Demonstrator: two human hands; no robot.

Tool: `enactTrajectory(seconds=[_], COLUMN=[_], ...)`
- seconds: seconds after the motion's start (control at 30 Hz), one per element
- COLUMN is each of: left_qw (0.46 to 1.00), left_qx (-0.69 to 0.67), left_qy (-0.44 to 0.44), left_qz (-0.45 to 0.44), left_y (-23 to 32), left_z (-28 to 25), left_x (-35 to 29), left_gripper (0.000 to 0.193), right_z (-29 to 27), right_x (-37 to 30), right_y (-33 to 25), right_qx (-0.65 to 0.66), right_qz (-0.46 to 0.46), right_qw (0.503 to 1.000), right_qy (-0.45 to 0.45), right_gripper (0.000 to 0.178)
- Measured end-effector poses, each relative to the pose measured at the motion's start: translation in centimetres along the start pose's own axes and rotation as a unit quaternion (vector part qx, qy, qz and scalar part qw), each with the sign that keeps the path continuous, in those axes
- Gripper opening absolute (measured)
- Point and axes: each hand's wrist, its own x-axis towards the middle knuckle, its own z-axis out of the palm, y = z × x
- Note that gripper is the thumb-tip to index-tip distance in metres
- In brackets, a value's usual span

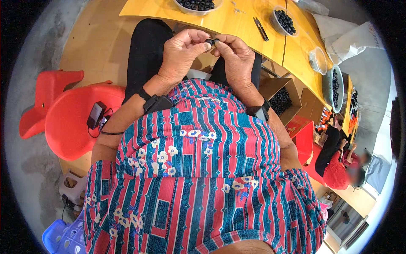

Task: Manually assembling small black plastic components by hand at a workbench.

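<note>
Both hands meet above my lap, just short of the yellow table's near edge. Thumb and fingers of my left hand [182,55] pinch a small black round part [209,42]. My right hand [237,57] pinches a second small black piece [216,41] right against it; whether the two are joined I cannot tell. Beyond the hands, a clear bowl [202,12] of black ring-like parts stands at the table edge. To the right lie black-handled snips [261,29], beside another clear tub [273,22] of black parts.
Farther along the yellow table [237,25] are a clear container [317,60] and a pale green basin [328,86] of black parts. A cardboard box [296,103] with more stands at my right. On the left are red chairs [63,122]. People in red [336,173] sit at the right.
</note>
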Motion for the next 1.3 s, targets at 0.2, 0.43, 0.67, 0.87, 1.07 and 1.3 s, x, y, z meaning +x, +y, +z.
enactTrajectory(seconds=[0.2,0.43,0.67,0.87,1.07,1.3], left_qw=[0.998,0.997,0.994,0.994,0.998,0.996], left_qx=[0.047,0.075,0.093,0.088,0.047,0.058], left_qy=[-0.008,-0.005,-0.023,-0.043,-0.031,-0.040], left_qz=[0.029,0.033,0.047,0.049,0.041,0.048], left_y=[0.0,-0.3,-0.5,-0.6,-0.6,-0.3], left_z=[-0.2,-0.6,-0.7,-1.0,-0.8,-0.7], left_x=[0.3,0.4,0.5,0.3,0.1,0.1], left_gripper=[0.018,0.017,0.018,0.019,0.020,0.020], right_z=[-0.2,-0.3,-0.6,-0.8,-0.6,-0.4], right_x=[0.5,0.8,0.9,0.9,0.6,0.7], right_y=[-0.6,-1.0,-0.6,-1.0,-1.1,-1.4], right_qx=[0.010,-0.013,-0.115,-0.195,0.039,0.034], right_qz=[0.035,0.048,-0.021,-0.064,0.115,0.095], right_qw=[0.999,0.999,0.993,0.976,0.991,0.994], right_qy=[-0.018,-0.020,-0.033,-0.072,-0.048,-0.045], right_gripper=[0.008,0.007,0.006,0.005,0.007,0.006])
